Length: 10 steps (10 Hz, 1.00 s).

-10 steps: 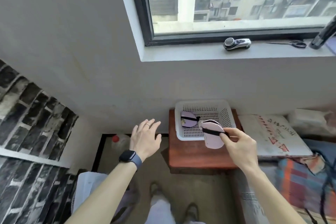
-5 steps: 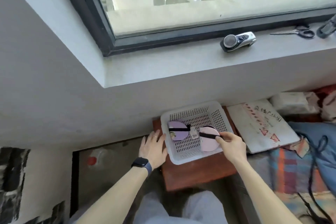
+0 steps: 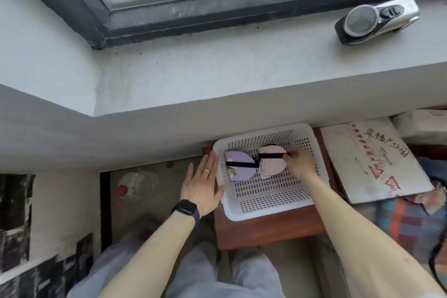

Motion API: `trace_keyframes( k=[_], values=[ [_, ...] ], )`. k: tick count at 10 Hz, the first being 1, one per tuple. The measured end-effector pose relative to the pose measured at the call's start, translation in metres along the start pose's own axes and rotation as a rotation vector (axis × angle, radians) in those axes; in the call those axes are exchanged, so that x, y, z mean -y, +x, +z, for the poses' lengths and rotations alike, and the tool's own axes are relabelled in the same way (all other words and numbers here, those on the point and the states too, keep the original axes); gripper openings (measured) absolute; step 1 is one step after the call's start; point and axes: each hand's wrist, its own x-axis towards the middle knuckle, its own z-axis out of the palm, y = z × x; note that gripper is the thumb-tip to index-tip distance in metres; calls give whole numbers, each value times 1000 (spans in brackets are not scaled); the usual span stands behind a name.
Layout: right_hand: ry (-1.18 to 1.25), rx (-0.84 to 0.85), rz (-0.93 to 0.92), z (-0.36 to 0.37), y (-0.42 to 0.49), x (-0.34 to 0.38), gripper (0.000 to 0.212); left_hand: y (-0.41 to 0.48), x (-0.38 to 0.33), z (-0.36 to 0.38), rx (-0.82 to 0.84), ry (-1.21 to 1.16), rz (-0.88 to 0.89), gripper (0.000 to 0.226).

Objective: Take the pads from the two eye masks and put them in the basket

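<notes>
A white perforated basket (image 3: 271,205) stands on a small red-brown table (image 3: 268,230) under the window sill. Two eye masks lie inside it, toward the far wall. The purple eye mask (image 3: 238,172) is on the left, with a black strap across it. The pink eye mask (image 3: 272,164) is to its right, also crossed by a black strap. My right hand (image 3: 300,163) is inside the basket, pinching the pink mask's strap at its right end. My left hand (image 3: 202,186) lies flat with fingers spread against the basket's left rim, holding nothing.
A silver and black gadget (image 3: 377,19) lies on the sill. A white printed box (image 3: 372,159) sits right of the basket, with colourful cloth (image 3: 406,222) in front of it. A plastic bottle with a red cap (image 3: 135,184) lies on the floor at the left.
The view has tipped down and closed in on the basket. My right hand has carried the pink mask into the basket, down beside the purple one. My left hand has come to the basket's left rim.
</notes>
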Motion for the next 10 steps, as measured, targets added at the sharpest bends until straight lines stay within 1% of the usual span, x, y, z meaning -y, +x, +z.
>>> trace_keyframes(
  k=[1, 2, 3, 4, 5, 6, 7, 8, 9, 10],
  values=[
    [-90, -35, -20, 15, 13, -8, 31, 2, -4, 7, -32, 16, -19, 83],
    [-207, -105, -87, 21, 8, -11, 32, 2, -7, 11, -45, 10, -45, 85],
    [-179, -140, -141, 13, -11, -9, 39, 2, -13, 4, -4, 32, -70, 85],
    [-131, -132, -203, -2, -38, -9, 41, 1, -22, -14, 49, 81, -91, 82],
    [-119, -144, -253, -24, -74, -4, 39, -6, -34, -39, 53, 93, -101, 77],
    [-68, -163, -288, -46, -111, 5, 35, -16, -49, -65, -4, 75, -77, 72],
    [-50, -171, -374, -63, -141, 17, 34, -28, -61, -91, -117, 41, -49, 72],
    [-44, -219, -502, -80, -166, 37, 33, -42, -69, -117, -230, 33, -25, 71],
    [-36, -299, -636, -97, -182, 64, 30, -55, -72, -145, -348, 25, 8, 70],
    [-39, -409, -774, -115, -191, 100, 29, -64, -69, -178, -506, 19, 52, 69]
  ],
)
